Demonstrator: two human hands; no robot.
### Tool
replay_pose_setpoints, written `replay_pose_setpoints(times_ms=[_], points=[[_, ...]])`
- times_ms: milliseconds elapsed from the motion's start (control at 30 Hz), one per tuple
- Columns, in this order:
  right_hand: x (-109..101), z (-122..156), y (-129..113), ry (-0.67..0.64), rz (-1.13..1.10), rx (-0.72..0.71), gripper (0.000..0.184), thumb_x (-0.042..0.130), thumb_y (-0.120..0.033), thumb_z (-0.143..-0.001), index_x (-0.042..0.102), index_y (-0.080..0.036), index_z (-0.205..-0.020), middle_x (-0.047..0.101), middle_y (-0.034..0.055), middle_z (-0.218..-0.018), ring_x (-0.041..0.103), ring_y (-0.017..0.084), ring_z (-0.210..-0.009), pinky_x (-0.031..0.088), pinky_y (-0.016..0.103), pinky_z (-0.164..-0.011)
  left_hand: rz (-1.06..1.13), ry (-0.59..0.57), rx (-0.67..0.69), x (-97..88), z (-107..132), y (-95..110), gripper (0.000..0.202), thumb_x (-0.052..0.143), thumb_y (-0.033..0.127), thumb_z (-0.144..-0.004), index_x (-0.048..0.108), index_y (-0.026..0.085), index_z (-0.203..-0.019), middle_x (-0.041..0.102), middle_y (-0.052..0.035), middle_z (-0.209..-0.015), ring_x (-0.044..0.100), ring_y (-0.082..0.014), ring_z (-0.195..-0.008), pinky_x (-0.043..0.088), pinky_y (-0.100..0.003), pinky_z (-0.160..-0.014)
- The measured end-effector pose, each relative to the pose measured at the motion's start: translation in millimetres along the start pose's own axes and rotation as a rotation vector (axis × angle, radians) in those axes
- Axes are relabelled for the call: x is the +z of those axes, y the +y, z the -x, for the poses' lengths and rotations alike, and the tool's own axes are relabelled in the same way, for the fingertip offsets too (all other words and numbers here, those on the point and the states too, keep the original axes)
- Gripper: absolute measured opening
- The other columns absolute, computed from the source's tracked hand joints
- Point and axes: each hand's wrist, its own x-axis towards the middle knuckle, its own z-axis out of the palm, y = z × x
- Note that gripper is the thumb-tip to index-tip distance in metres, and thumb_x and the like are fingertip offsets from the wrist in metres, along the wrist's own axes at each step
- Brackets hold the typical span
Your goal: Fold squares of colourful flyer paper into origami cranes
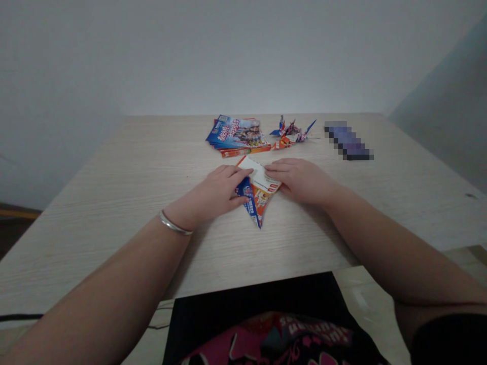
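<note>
A folded piece of printed paper [257,178] lies on the table between my hands, its point towards me. It shows a white flap on top and blue and orange printed sides below. At its left edge, my left hand [218,191] holds it, index finger on the white flap and thumb on the blue side. My right hand [299,180] grips the right edge, with fingers laid over the white flap and the thumb mostly hidden below. A silver bangle [173,223] circles my left wrist.
Beyond my hands, a fanned stack of colourful printed leaflets [238,133] lies on the pale wooden table [125,167]. Beside it are several folded paper cranes [291,133]. A blurred-out dark, flat object [348,141] is at the back right. A wall stands behind the table.
</note>
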Motion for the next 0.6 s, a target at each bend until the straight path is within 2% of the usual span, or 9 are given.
replay_pose_setpoints(times_ms=[100, 133, 200, 267, 333, 400, 500, 567, 600], points=[[-1.2, -0.7, -1.1, 0.028, -0.062, -0.057, 0.036, 0.061, -0.015, -0.088, 0.075, -0.016, -0.121, 0.071, 0.0131, -0.135, 0.065, 0.029, -0.125, 0.049, 0.048, -0.111, 0.125, 0.073, -0.015, 2.5, -1.1, -3.5, 0.075, 0.071, 0.033, -0.086, 0.043, 0.01, -0.152, 0.058, -0.0205, -0.14, 0.054, -0.032, -0.13, 0.045, -0.046, -0.111], [-1.9, -1.0, -1.2, 0.027, -0.084, -0.072, 0.033, 0.061, -0.016, -0.088, 0.077, -0.017, -0.117, 0.073, 0.0125, -0.132, 0.066, 0.029, -0.124, 0.05, 0.048, -0.109, 0.175, 0.098, -0.006, 2.4, -1.1, -5.6, 0.071, 0.072, 0.031, -0.085, 0.048, 0.012, -0.149, 0.061, -0.0184, -0.136, 0.057, -0.0296, -0.125, 0.047, -0.044, -0.108], [-3.3, -0.9, 0.2, 0.014, -0.12, -0.085, 0.026, 0.059, -0.016, -0.091, 0.079, -0.019, -0.108, 0.078, 0.0101, -0.122, 0.068, 0.028, -0.118, 0.052, 0.046, -0.105, 0.257, 0.123, 0.044, 1.3, -1.1, -10.8, 0.043, 0.07, 0.027, -0.087, 0.065, 0.016, -0.128, 0.068, -0.0119, -0.119, 0.064, -0.0239, -0.111, 0.051, -0.037, -0.099], [-4.3, 0.5, 3.5, 0.004, -0.133, -0.076, 0.024, 0.058, -0.017, -0.094, 0.08, -0.019, -0.103, 0.08, 0.0082, -0.113, 0.07, 0.027, -0.113, 0.053, 0.045, -0.101, 0.291, 0.141, 0.103, -0.9, -1.1, -16.3, 0.015, 0.064, 0.027, -0.091, 0.074, 0.019, -0.099, 0.071, -0.0067, -0.097, 0.066, -0.02, -0.095, 0.052, -0.033, -0.089], [-4.9, 3.4, 7.9, -0.002, -0.127, -0.026, 0.024, 0.057, -0.017, -0.095, 0.08, -0.02, -0.101, 0.08, 0.0078, -0.111, 0.071, 0.027, -0.111, 0.052, 0.044, -0.099, 0.301, 0.188, 0.131, -3.4, -1.1, -20.7, 0.015, 0.062, 0.028, -0.092, 0.073, 0.02, -0.086, 0.071, -0.0053, -0.089, 0.065, -0.0188, -0.089, 0.051, -0.033, -0.086], [-5.3, 7.1, 12.5, -0.02, -0.121, 0.058, 0.024, 0.058, -0.018, -0.095, 0.081, -0.02, -0.102, 0.08, 0.0083, -0.111, 0.072, 0.027, -0.108, 0.052, 0.043, -0.096, 0.3, 0.231, 0.115, -5.7, -0.6, -23.4, 0.014, 0.063, 0.029, -0.091, 0.073, 0.02, -0.087, 0.073, -0.0054, -0.091, 0.065, -0.0191, -0.089, 0.05, -0.034, -0.087], [-5.0, 11.3, 18.0, -0.052, -0.134, 0.191, 0.024, 0.059, -0.021, -0.095, 0.08, -0.021, -0.105, 0.08, 0.0091, -0.109, 0.072, 0.026, -0.103, 0.052, 0.04, -0.09, 0.267, 0.208, 0.036, -7.3, 1.4, -24.4, 0.015, 0.061, 0.029, -0.09, 0.073, 0.02, -0.088, 0.074, -0.0042, -0.091, 0.064, -0.0195, -0.086, 0.05, -0.039, -0.093], [-4.2, 12.1, 19.9, -0.058, -0.155, 0.223, 0.025, 0.058, -0.024, -0.095, 0.08, -0.02, -0.107, 0.079, 0.01, -0.109, 0.071, 0.026, -0.102, 0.051, 0.039, -0.088, 0.234, 0.149, -0.028, -7.2, 2.3, -23.0, 0.016, 0.059, 0.028, -0.09, 0.073, 0.021, -0.086, 0.073, -0.0013, -0.085, 0.063, -0.0174, -0.078, 0.044, -0.05, -0.108], [-3.7, 11.8, 20.2, -0.058, -0.167, 0.224, 0.025, 0.058, -0.026, -0.095, 0.08, -0.019, -0.106, 0.079, 0.0107, -0.108, 0.07, 0.026, -0.102, 0.051, 0.038, -0.088, 0.224, 0.11, -0.05, -7.1, 2.4, -21.7, 0.016, 0.059, 0.028, -0.09, 0.073, 0.021, -0.085, 0.073, 0.0003, -0.083, 0.062, -0.0161, -0.075, 0.036, -0.057, -0.115]])
